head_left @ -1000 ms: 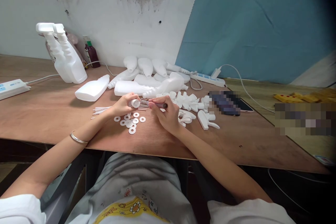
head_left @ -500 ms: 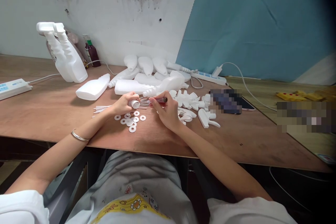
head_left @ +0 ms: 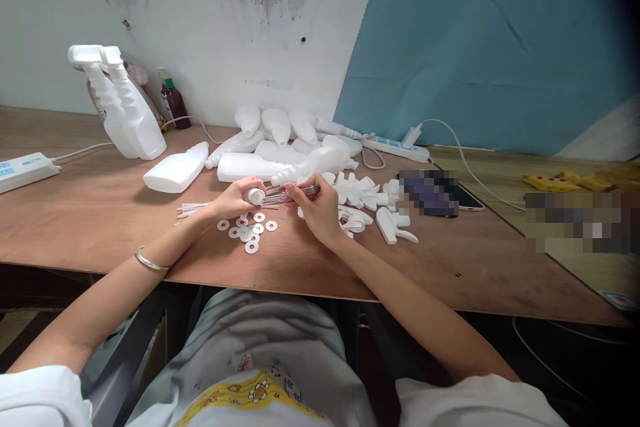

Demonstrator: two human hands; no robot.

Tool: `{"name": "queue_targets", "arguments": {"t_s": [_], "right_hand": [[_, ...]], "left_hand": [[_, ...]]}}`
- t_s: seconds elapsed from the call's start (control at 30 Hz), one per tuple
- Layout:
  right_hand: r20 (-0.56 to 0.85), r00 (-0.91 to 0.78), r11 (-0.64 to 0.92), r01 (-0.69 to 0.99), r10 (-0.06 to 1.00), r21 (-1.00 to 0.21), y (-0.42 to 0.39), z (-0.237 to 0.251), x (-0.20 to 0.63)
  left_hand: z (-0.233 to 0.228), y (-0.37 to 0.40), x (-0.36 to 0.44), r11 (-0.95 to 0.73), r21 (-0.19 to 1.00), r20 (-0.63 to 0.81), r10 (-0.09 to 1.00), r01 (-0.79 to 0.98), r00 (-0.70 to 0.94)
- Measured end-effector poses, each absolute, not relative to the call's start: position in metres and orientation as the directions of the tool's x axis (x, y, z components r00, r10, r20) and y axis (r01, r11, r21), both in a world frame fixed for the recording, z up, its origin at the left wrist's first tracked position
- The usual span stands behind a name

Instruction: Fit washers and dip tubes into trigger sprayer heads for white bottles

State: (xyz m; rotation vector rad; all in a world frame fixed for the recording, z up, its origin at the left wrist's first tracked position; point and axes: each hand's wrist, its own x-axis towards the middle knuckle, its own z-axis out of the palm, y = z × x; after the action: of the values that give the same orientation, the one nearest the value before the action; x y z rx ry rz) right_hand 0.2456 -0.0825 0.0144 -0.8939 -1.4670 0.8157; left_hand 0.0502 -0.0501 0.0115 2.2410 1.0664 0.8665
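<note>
Little has shifted since the earlier frames: both hands have stayed over the same patch of table, and the right hand has tipped its tool a touch closer to the cap.

Far to the left of the hands stand two assembled spray bottles (head_left: 123, 103), with a flat white bottle (head_left: 176, 172) lying nearer. The left hand (head_left: 234, 199) is curled shut around a small white cap (head_left: 256, 196), thumb and fingertips pinching its rim so the open face turns rightward. Just below that hand, a scatter of white ring washers (head_left: 249, 232) lies on the wooden table (head_left: 90, 213), and thin white dip tubes (head_left: 193, 208) lie to its left.

Between the hands, the slim tool (head_left: 295, 193), clear at the tip and dark toward the handle, points into the cap. The right hand (head_left: 316, 208) is closed on it in a pen grip near the handle end.

Beyond the hands lie more empty bottles (head_left: 285, 147); right of the right hand sits a heap of trigger heads (head_left: 370, 203).

The cap looks light, rigid and smooth, likely to slip or spin, so a pinch across its ribbed side wall seems safest. The washers look thin and hard to lift; taking them at an edge should work best.
</note>
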Motion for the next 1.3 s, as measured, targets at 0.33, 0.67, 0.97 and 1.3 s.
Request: {"name": "queue_targets", "arguments": {"t_s": [0.33,0.67,0.97,1.3], "right_hand": [[0.555,0.181,0.577,-0.104,0.812,-0.81,-0.09,0.02,0.244],[-0.122,-0.434,-0.277,-0.313,0.892,-0.909,-0.096,0.013,0.225],[-0.289,-0.467,-0.498,-0.424,0.836,-0.756,-0.086,0.004,0.222],[-0.257,-0.513,-0.489,-0.391,0.819,-0.78,-0.088,0.007,0.228]], "left_hand": [[0.01,-0.044,0.048,-0.576,0.612,0.4,0.817,0.542,0.416],[0.009,-0.047,0.047,-0.646,0.367,0.495,0.745,0.669,0.448],[0.013,-0.054,0.047,-0.735,-0.172,0.488,0.515,0.656,0.705],[0.013,-0.046,0.042,-0.551,0.365,0.695,0.698,0.75,0.174]]}}
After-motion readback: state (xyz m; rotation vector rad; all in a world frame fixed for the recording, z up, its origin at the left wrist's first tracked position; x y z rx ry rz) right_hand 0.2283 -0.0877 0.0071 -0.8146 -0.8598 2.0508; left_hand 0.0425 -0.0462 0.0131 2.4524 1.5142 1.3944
